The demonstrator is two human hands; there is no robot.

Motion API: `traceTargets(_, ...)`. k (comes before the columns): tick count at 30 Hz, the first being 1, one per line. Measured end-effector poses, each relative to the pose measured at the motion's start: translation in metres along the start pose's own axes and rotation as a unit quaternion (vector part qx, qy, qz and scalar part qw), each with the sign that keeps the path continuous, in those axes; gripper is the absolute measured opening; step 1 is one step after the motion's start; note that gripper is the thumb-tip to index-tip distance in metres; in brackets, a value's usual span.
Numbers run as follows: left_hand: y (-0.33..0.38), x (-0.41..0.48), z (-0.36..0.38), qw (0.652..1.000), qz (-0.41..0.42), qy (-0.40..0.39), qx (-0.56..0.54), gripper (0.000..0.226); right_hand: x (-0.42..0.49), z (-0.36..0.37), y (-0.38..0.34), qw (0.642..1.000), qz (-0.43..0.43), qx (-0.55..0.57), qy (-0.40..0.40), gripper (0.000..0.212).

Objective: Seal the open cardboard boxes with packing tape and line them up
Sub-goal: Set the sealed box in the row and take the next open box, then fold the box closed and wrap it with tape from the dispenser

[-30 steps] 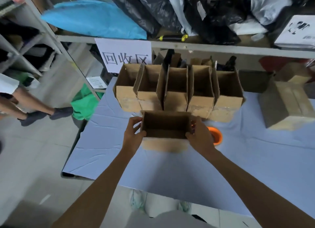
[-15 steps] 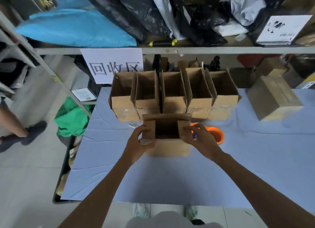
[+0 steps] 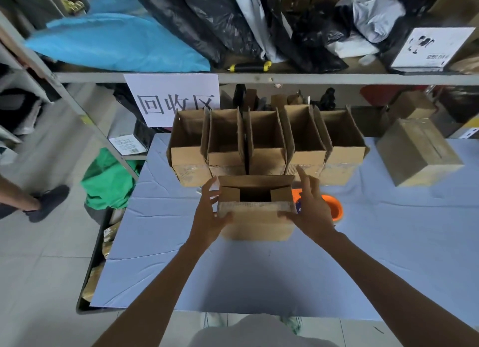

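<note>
At the box, left side: left hand (image 3: pixel 208 217) clasps the near-left corner of the small cardboard box (image 3: pixel 256 223), thumb hooked onto the front face, fingers (image 3: pixel 213 188) reaching up along the left wall.
Right side: right hand (image 3: pixel 312 209) grips the near-right corner, thumb across the front edge, index finger pointing up and away past the box's far corner, other fingers spread along the right wall.
Arms: both forearms bare, reaching forward from the bottom of the view and converging on the box, wrists roughly level with its top.
Box state: two short end flaps folded inward with a dark gap showing between them, far long flap standing up and leaning back, near long flap folded in along the front edge; no tape visible on top.
Box place: standing on the pale blue tablecloth (image 3: pixel 259 274), centre of the table, just in front of the row.
Row behind: five open cardboard boxes (image 3: pixel 267 144) side by side, flaps upright, walls touching.
Tape: orange tape roll (image 3: pixel 334 208) lying on the cloth just right of the held box, partly hidden by the right hand.
Far right: closed cardboard box (image 3: pixel 417 149) sitting apart, turned at an angle.
Above: metal shelf (image 3: pixel 337 78) carrying a paper sign (image 3: pixel 176 100) with printed characters, black bags and a blue bag.
Far left: another person's leg and dark shoe (image 3: pixel 44 202) on the floor.
</note>
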State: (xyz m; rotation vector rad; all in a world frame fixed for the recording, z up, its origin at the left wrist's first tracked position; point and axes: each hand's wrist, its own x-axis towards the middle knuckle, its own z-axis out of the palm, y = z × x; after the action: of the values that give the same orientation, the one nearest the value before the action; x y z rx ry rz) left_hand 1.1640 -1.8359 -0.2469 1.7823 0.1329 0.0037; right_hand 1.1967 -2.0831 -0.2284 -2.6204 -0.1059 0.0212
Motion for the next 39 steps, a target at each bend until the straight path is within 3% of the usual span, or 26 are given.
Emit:
traceTargets(3, 0.0, 0.002, 0.001, 1.0, -0.008, 0.004, -0.004, 0.097, 0.006, -0.004, -0.003, 0.997, -0.058, -0.041, -0.014, 0.107)
traceTargets(7, -0.003, 0.006, -0.002, 1.0, -0.018, -0.002, 0.012, 0.076, 0.006, -0.004, 0.001, 0.995, -0.094, 0.005, -0.011, 0.072)
traceTargets(11, -0.008, 0.005, -0.001, 0.999, -0.014, -0.005, 0.047, 0.055, 0.002, -0.003, 0.006, 0.995, -0.094, 0.01, -0.035, 0.052)
traceTargets(14, -0.01, 0.005, -0.001, 0.997, -0.024, 0.01, 0.074, 0.055, 0.0, -0.002, 0.008, 0.995, -0.084, 0.017, -0.044, 0.041)
traceTargets(19, -0.009, 0.005, -0.001, 0.985, 0.026, 0.008, 0.173, 0.055, 0.004, -0.002, 0.009, 0.995, -0.078, -0.018, -0.066, 0.037)
traceTargets(24, -0.001, 0.006, 0.007, 0.931, 0.163, -0.008, 0.327, 0.036, 0.006, -0.003, 0.009, 0.993, -0.09, -0.043, -0.07, 0.038)
traceTargets(28, 0.003, 0.006, 0.016, 0.901, 0.183, -0.043, 0.39, 0.024, 0.008, -0.005, 0.007, 0.993, -0.091, -0.043, -0.063, 0.034)
traceTargets(30, 0.002, 0.007, 0.017, 0.894, 0.19, -0.04, 0.403, 0.022, 0.005, -0.005, 0.005, 0.979, -0.146, -0.124, -0.065, 0.027)
traceTargets(34, -0.002, 0.003, 0.019, 0.886, 0.212, -0.039, 0.411, 0.029, -0.003, 0.002, 0.004, 0.907, -0.291, -0.296, -0.067, 0.018)
traceTargets(35, -0.004, 0.001, 0.02, 0.885, 0.214, -0.036, 0.412, 0.028, -0.003, 0.003, 0.007, 0.912, -0.294, -0.276, -0.077, 0.019)
traceTargets(37, -0.005, -0.003, 0.023, 0.885, 0.216, -0.02, 0.412, 0.024, 0.001, -0.003, 0.013, 0.957, -0.231, -0.142, -0.102, 0.026)
traceTargets(39, -0.006, -0.007, 0.026, 0.888, 0.212, -0.003, 0.408, 0.022, 0.005, -0.009, 0.024, 0.99, -0.135, 0.007, -0.03, 0.028)
